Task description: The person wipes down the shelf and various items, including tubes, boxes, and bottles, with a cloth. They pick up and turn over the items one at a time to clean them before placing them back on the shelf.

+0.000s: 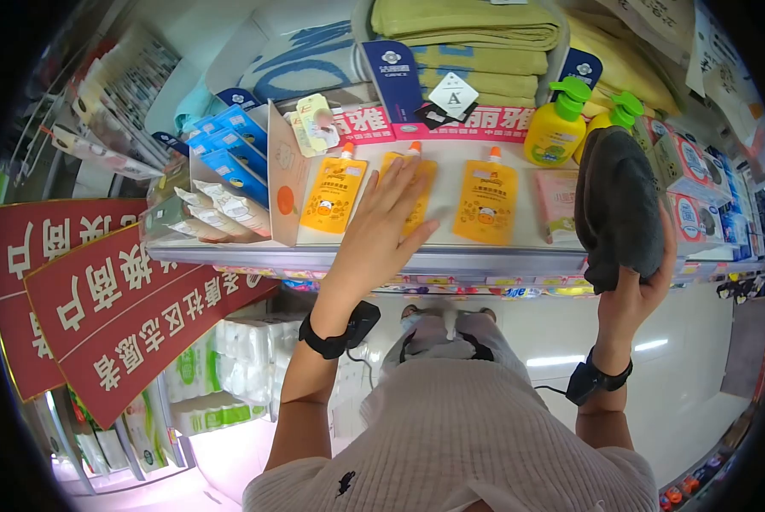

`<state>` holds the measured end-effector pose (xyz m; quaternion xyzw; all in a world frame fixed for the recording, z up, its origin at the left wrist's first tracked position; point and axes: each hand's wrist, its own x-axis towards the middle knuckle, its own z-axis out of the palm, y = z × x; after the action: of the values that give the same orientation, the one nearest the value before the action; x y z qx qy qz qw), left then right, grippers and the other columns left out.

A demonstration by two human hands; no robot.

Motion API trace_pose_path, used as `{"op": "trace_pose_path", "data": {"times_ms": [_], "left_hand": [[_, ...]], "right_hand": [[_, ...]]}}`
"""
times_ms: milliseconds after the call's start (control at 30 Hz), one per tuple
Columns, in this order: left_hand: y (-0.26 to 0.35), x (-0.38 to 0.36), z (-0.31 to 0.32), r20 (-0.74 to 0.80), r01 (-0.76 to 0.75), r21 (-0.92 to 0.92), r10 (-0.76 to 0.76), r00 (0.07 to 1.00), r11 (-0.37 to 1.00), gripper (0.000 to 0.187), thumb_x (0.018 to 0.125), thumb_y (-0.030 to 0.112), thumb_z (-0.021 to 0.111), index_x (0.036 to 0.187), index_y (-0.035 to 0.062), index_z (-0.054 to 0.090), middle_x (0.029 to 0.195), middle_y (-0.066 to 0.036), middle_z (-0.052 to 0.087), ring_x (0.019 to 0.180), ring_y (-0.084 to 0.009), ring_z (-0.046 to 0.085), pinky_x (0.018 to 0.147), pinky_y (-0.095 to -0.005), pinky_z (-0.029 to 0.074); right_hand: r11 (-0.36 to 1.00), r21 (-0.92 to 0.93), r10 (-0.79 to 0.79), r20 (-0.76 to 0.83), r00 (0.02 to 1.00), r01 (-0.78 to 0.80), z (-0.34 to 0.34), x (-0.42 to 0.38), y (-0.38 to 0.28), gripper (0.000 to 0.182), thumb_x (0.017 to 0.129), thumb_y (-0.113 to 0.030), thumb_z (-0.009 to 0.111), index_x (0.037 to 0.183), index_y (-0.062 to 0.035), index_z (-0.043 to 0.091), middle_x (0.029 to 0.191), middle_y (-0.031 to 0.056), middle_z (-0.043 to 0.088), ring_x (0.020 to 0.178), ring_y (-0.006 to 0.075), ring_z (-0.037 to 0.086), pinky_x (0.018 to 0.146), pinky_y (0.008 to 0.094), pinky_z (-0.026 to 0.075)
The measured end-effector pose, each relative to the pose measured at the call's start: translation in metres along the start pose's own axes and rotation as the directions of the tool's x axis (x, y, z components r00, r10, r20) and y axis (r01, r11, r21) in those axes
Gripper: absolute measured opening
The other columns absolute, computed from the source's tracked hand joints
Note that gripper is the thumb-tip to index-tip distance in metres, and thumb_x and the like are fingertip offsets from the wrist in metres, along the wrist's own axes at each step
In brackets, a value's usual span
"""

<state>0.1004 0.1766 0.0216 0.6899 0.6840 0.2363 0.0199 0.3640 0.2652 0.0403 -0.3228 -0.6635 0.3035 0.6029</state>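
Observation:
My left hand (389, 224) lies with its fingers stretched out over the middle one of three orange spout pouches (419, 205), covering much of it. To its left is another orange spout pouch (334, 196), and the third orange spout pouch (487, 203) lies to the right. All three have orange-red caps and rest on the white shelf (450, 154). My right hand (647, 273) grips a folded dark grey cloth (619, 200), held up in front of the shelf's right part. The cloth partly hides a yellow pump bottle (626, 111).
Another yellow pump bottle (557, 128) and a pink packet (557, 203) stand right of the pouches. An open carton (287, 179) with blue and white packets is at left. Folded towels (476, 43) sit behind. Red signs (101, 299) jut out at lower left.

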Motion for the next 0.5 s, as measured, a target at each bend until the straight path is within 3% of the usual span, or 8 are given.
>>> {"op": "trace_pose_path", "data": {"times_ms": [33, 167, 267, 333, 367, 433, 500], "left_hand": [[-0.005, -0.005, 0.000, 0.019, -0.051, 0.045, 0.051, 0.999, 0.998, 0.048, 0.084, 0.029, 0.053, 0.123, 0.0024, 0.045, 0.139, -0.015, 0.030, 0.129, -0.0325, 0.024, 0.105, -0.0421, 0.019], [-0.009, -0.017, 0.021, 0.044, 0.030, 0.047, -0.032, 0.999, 0.998, 0.049, 0.085, 0.032, 0.051, 0.125, 0.0051, 0.045, 0.140, -0.015, 0.027, 0.130, -0.0326, 0.022, 0.106, -0.0428, 0.017], [-0.005, -0.020, 0.027, -0.075, 0.063, 0.132, -0.054, 0.996, 0.989, 0.053, 0.084, 0.038, 0.050, 0.122, 0.0006, 0.047, 0.135, -0.018, 0.034, 0.128, -0.0328, 0.026, 0.105, -0.0439, 0.019], [-0.006, -0.020, 0.021, -0.114, 0.074, 0.060, -0.067, 0.991, 0.995, 0.052, 0.085, 0.037, 0.050, 0.122, 0.0004, 0.047, 0.135, -0.019, 0.034, 0.127, -0.0333, 0.027, 0.105, -0.0439, 0.019], [-0.011, -0.021, 0.014, -0.118, 0.070, 0.055, -0.063, 0.991, 0.996, 0.052, 0.085, 0.037, 0.050, 0.122, 0.0004, 0.047, 0.135, -0.019, 0.034, 0.127, -0.0333, 0.027, 0.105, -0.0439, 0.019], [-0.028, -0.029, -0.005, -0.172, 0.167, 0.208, -0.132, 0.976, 0.964, 0.050, 0.087, 0.035, 0.047, 0.128, 0.0063, 0.043, 0.139, -0.016, 0.028, 0.129, -0.0338, 0.024, 0.105, -0.0427, 0.018], [-0.048, -0.041, -0.015, -0.134, 0.188, 0.171, -0.166, 0.977, 0.967, 0.049, 0.087, 0.034, 0.046, 0.128, 0.0063, 0.042, 0.139, -0.015, 0.029, 0.129, -0.0332, 0.024, 0.105, -0.0431, 0.018]], "right_hand": [[1.000, 0.007, 0.014, -0.006, 1.000, -0.014, 0.003, -0.001, 0.000, 0.042, 0.081, -0.010, 0.054, 0.120, 0.0014, 0.046, 0.121, 0.0132, 0.050, 0.110, 0.0218, 0.048, 0.096, 0.0317, 0.034], [0.999, 0.041, 0.011, 0.020, 1.000, -0.011, 0.015, -0.003, -0.002, 0.041, 0.081, -0.009, 0.054, 0.120, 0.0014, 0.046, 0.121, 0.0133, 0.050, 0.111, 0.0221, 0.048, 0.096, 0.0317, 0.034], [0.999, -0.035, 0.005, 0.085, 0.996, -0.002, 0.019, -0.004, -0.005, 0.044, 0.081, -0.007, 0.051, 0.123, 0.0026, 0.041, 0.124, 0.0145, 0.045, 0.114, 0.0244, 0.045, 0.097, 0.0344, 0.036], [0.985, -0.157, -0.031, 0.233, 0.972, 0.069, 0.025, 0.000, -0.015, 0.043, 0.077, 0.002, 0.047, 0.120, 0.0021, 0.045, 0.121, 0.0136, 0.048, 0.113, 0.0228, 0.046, 0.096, 0.0326, 0.035], [0.984, -0.162, -0.035, 0.232, 0.972, 0.074, 0.030, 0.003, -0.019, 0.043, 0.077, 0.002, 0.047, 0.120, 0.0021, 0.045, 0.121, 0.0136, 0.048, 0.113, 0.0228, 0.046, 0.096, 0.0326, 0.035], [0.994, -0.103, 0.087, 0.476, 0.875, -0.043, 0.042, 0.012, -0.028, 0.046, 0.071, 0.007, 0.050, 0.116, -0.0014, 0.051, 0.116, 0.0129, 0.053, 0.112, 0.0232, 0.048, 0.094, 0.0297, 0.034], [0.989, -0.132, 0.130, 0.530, 0.838, -0.070, 0.057, 0.016, -0.023, 0.048, 0.066, 0.011, 0.050, 0.111, -0.0042, 0.053, 0.114, 0.0138, 0.054, 0.108, 0.0275, 0.051, 0.093, 0.0324, 0.037]]}}
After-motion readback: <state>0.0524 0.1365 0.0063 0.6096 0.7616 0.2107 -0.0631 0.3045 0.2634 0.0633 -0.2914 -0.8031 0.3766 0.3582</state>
